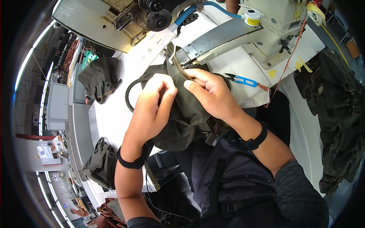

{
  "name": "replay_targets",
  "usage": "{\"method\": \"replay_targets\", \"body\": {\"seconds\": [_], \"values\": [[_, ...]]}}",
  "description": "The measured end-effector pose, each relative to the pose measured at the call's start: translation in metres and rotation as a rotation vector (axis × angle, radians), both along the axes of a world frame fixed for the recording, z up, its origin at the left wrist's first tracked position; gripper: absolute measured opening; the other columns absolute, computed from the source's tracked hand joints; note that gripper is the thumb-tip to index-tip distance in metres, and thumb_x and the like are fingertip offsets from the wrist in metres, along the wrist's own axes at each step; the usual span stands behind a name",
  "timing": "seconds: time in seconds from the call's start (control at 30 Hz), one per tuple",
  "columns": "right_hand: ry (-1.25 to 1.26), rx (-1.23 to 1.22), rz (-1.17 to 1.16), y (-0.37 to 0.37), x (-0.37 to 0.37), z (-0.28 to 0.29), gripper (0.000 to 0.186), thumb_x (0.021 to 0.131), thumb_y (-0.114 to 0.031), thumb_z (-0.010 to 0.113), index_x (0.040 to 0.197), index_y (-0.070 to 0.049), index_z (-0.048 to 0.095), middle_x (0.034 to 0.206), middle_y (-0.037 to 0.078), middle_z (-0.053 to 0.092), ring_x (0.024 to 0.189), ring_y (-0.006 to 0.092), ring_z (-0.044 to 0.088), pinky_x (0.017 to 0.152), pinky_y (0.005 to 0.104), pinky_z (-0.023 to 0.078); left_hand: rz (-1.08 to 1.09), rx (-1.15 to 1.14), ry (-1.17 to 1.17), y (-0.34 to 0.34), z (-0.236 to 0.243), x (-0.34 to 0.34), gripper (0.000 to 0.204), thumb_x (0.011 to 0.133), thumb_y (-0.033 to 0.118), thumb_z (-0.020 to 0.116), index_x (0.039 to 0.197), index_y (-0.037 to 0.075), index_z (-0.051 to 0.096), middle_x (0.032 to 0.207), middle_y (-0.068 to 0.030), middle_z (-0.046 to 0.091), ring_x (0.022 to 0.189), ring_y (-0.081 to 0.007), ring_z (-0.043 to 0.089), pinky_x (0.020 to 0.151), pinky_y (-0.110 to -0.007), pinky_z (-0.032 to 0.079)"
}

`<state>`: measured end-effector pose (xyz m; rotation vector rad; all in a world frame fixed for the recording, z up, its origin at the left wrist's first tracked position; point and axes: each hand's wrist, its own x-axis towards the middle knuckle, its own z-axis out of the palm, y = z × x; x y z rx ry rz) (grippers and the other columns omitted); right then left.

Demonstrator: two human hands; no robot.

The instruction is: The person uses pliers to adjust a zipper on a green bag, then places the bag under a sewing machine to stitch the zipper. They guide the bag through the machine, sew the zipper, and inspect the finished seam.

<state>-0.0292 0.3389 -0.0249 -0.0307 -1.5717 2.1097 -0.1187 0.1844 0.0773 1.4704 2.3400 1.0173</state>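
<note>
A dark olive fabric bag [178, 131] lies over the front of the sewing machine's bed and hangs toward my lap. A zipper [180, 68] with brass-coloured teeth runs along its upper edge up to the needle area. My right hand [211, 91] is closed, thumb and fingers pinching the zipper edge just below the machine's presser foot. Over the bag's left side, my left hand [154, 102] is closed with curled fingers; what its fingertips hold is hidden. A dark round handle [128, 93] loops out to the left of that hand.
The sewing machine [224, 41] fills the far side, its arm and head overhead. Blue-handled thread snips [243, 80] lie right of my right hand, tied to an orange cord. Similar bags [100, 76] sit on the left. Several dark pieces [338, 110] hang at the right.
</note>
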Motion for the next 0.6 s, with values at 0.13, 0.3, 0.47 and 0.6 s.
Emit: {"method": "replay_targets", "body": {"seconds": [0.13,0.3,0.47,0.6], "values": [[0.002,-0.017,0.023,-0.001,-0.001,0.000,0.034,0.104,-0.008,0.061,0.135,0.007,0.060,0.075,-0.007,0.053,0.067,-0.0005,0.039,0.056,0.0223,0.034,0.166,0.080,-0.166,-0.004,-0.003,0.001,0.007,0.101,0.004,0.065,0.106,0.002,0.061,0.092,-0.0011,0.063,0.080,-0.0075,0.058,0.069,-0.023,0.048],[0.006,0.008,0.012,-0.004,-0.001,-0.001,0.034,0.105,-0.008,0.060,0.135,0.008,0.060,0.082,-0.004,0.060,0.072,0.0001,0.046,0.060,0.0216,0.040,0.237,0.181,0.026,0.012,-0.010,0.008,0.027,0.091,0.006,0.080,0.113,-0.001,0.066,0.092,-0.0068,0.069,0.081,-0.0116,0.066,0.068,-0.026,0.054],[0.029,-0.047,0.072,-0.002,0.006,0.009,0.036,0.106,-0.008,0.058,0.139,0.007,0.059,0.121,0.006,0.072,0.100,0.0028,0.060,0.088,0.0222,0.051,0.217,0.209,0.264,0.022,-0.018,0.001,0.016,0.092,0.005,0.077,0.104,-0.003,0.070,0.093,-0.0146,0.072,0.082,-0.0240,0.071,0.072,-0.035,0.056],[-0.018,-0.042,0.088,-0.002,0.006,0.009,0.037,0.106,-0.008,0.058,0.140,0.007,0.059,0.117,0.005,0.072,0.097,0.0023,0.059,0.086,0.0218,0.050,0.263,0.163,0.240,0.018,-0.015,0.001,0.010,0.096,0.005,0.070,0.102,-0.002,0.067,0.089,-0.0153,0.068,0.079,-0.0289,0.068,0.073,-0.038,0.054]]}}
